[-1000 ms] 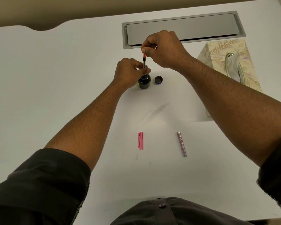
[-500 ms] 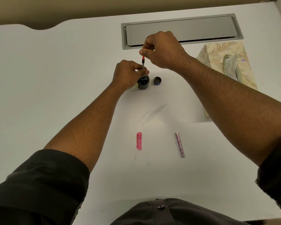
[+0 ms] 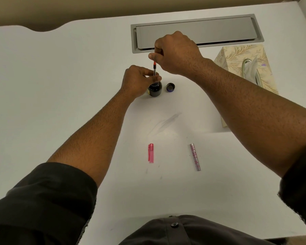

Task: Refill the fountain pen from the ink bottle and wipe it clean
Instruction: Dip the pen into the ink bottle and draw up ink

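Note:
A dark ink bottle [image 3: 155, 90] stands uncapped on the white table [image 3: 60, 85]. The pen's inner section with its converter [image 3: 154, 68] stands upright, its lower end down in the bottle's mouth. My left hand [image 3: 137, 82] pinches the pen's lower part just above the bottle neck. My right hand [image 3: 175, 52] pinches the orange top end of the converter from above. The nib is hidden inside the bottle. The bottle's cap [image 3: 170, 87] lies just right of the bottle.
A pink pen cap [image 3: 150, 153] and a patterned pen barrel [image 3: 195, 157] lie apart on the table nearer me. A tissue box [image 3: 237, 57] stands at the right. A grey cable hatch [image 3: 219, 30] is set into the table behind my hands.
None of the objects has moved; both hands keep the same hold on the pen over the bottle. Only the view has shifted slightly.

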`<state>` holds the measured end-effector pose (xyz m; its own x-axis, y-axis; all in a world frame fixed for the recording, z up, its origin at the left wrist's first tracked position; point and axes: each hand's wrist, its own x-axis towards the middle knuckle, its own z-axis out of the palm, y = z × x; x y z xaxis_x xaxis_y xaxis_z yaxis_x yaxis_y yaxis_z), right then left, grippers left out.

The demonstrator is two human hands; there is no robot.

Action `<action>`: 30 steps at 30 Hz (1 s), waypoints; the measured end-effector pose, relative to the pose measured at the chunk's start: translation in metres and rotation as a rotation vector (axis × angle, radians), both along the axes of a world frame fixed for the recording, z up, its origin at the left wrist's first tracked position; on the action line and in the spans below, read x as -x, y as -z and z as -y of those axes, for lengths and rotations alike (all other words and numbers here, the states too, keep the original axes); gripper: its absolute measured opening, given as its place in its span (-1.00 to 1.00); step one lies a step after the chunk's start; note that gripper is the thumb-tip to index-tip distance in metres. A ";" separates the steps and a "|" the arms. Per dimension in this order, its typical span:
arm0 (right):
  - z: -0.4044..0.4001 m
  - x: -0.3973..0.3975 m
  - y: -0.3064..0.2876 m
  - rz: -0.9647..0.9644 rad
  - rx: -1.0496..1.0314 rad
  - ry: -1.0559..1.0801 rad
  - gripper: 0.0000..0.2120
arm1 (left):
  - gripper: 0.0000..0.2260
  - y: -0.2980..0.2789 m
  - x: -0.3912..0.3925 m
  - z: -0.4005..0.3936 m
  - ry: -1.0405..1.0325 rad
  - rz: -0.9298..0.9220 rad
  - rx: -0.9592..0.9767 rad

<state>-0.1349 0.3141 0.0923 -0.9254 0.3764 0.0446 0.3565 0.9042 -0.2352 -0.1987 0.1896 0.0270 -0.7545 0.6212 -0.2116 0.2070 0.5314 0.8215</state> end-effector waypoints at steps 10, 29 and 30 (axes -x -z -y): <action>0.004 0.002 0.004 0.046 -0.125 -0.004 -0.58 | -0.74 0.000 0.001 0.001 0.011 0.025 0.000; 0.001 0.011 0.002 0.085 0.015 -0.024 -0.73 | -0.73 0.000 -0.001 0.001 -0.002 0.017 -0.016; 0.001 0.012 0.002 0.089 0.015 -0.024 -0.73 | -0.73 0.000 -0.001 0.001 -0.002 0.015 -0.015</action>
<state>-0.1465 0.3128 0.0900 -0.9342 0.3539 -0.0441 0.3548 0.9094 -0.2172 -0.1981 0.1890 0.0273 -0.7527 0.6227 -0.2138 0.1932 0.5193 0.8325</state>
